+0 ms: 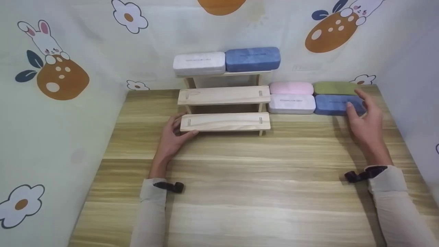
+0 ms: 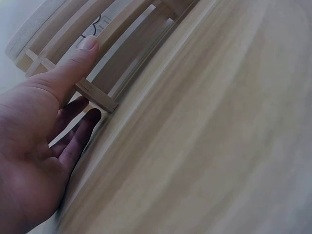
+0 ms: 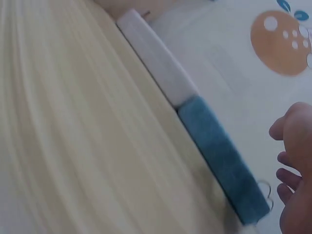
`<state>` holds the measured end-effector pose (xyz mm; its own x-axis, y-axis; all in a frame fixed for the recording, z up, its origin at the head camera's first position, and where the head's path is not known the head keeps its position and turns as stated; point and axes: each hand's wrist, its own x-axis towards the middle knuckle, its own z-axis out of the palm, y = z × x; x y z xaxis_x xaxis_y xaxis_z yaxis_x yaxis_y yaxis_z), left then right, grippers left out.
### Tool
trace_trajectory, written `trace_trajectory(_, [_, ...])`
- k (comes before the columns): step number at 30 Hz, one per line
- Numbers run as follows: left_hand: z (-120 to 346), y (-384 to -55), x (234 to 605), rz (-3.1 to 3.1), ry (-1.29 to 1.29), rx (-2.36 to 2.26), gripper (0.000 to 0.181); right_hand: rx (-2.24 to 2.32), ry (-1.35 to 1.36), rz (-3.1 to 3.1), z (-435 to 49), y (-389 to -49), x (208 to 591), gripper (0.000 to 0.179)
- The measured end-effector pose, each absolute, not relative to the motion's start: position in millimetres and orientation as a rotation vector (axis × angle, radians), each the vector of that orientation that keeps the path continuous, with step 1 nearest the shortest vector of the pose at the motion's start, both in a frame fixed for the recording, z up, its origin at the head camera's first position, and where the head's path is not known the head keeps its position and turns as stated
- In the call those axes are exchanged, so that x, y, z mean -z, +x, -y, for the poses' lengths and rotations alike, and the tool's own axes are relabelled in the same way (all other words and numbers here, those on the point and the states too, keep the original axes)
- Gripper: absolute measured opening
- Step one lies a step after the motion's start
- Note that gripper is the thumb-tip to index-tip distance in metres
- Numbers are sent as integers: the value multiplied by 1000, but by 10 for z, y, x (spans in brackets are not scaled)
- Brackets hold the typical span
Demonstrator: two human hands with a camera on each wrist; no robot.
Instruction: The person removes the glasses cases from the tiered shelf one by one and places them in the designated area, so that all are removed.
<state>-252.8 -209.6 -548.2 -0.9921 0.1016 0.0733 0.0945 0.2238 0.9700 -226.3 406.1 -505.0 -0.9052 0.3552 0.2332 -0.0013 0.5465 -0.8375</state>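
A three-step wooden display rack (image 1: 224, 95) stands against the back wall. My left hand (image 1: 173, 135) holds the left end of its lowest step, with the thumb along the front edge and the other fingers beside the leg; the left wrist view shows the same thumb (image 2: 73, 68) on the wood. Over the right end of a blue glasses case (image 1: 331, 105) hovers my right hand (image 1: 367, 125), thumb and fingers apart. That case lies on the table beside a white glasses case (image 1: 291, 104), with a pink case (image 1: 291, 88) and a green case (image 1: 334, 88) behind them.
On the rack's top step sit a white case (image 1: 199, 62) and another blue case (image 1: 253, 59), side by side. Patterned walls enclose the wood-grain table (image 1: 260, 192) at the back, left and right. The rack's two lower steps are bare.
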Motion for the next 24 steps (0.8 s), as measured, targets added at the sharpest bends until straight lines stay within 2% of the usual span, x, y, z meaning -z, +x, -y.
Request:
trace_trajectory(12, [2078,-2522,5470,-2441,207,-1961,87,-1370,99,2360,-3149,-2548,4795,50])
trace_trajectory(24, [2090,-2516,5470,-2463,201,-1936,88,-1714,353,2135,-2524,-2903,4617,50])
